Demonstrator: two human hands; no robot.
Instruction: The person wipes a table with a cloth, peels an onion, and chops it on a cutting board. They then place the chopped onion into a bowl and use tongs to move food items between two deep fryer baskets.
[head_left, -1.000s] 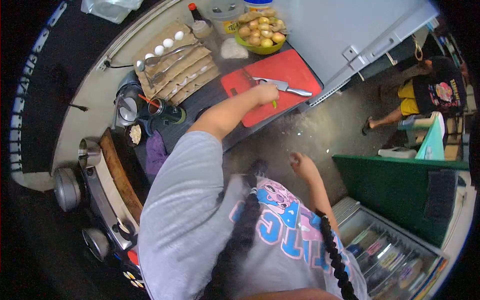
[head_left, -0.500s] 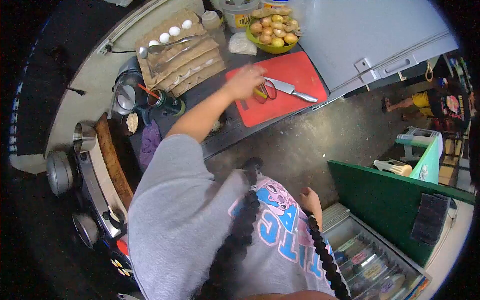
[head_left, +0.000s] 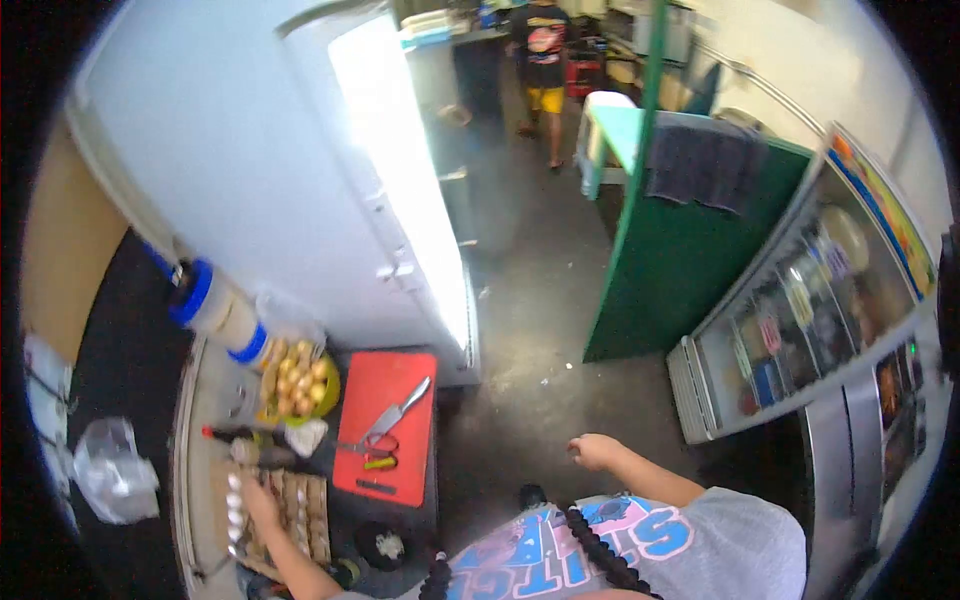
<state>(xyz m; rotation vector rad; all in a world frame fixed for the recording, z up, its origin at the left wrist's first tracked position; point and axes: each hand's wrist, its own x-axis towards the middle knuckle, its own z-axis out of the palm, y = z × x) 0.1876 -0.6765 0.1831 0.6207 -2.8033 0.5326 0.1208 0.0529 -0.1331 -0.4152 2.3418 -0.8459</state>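
Observation:
My left hand is over the brown egg carton, close to a row of white eggs. Its fingers are blurred, so I cannot see whether they grip anything. My right hand hangs in front of my body above the floor, its fingers curled closed and their inside hidden. Beside the carton lies a red cutting board. A knife, scissors with red and yellow-green handles and a small dark strip rest on it.
A green bowl of onions stands behind the board. Just past it is a refrigerator with a bright edge. A green partition and a glass-front cooler stand to the right. Another person is at the back.
The view has swung to the right, toward the refrigerator and cooler. My left hand has left the cutting board and is now over the egg carton. The knife and scissors still lie on the board.

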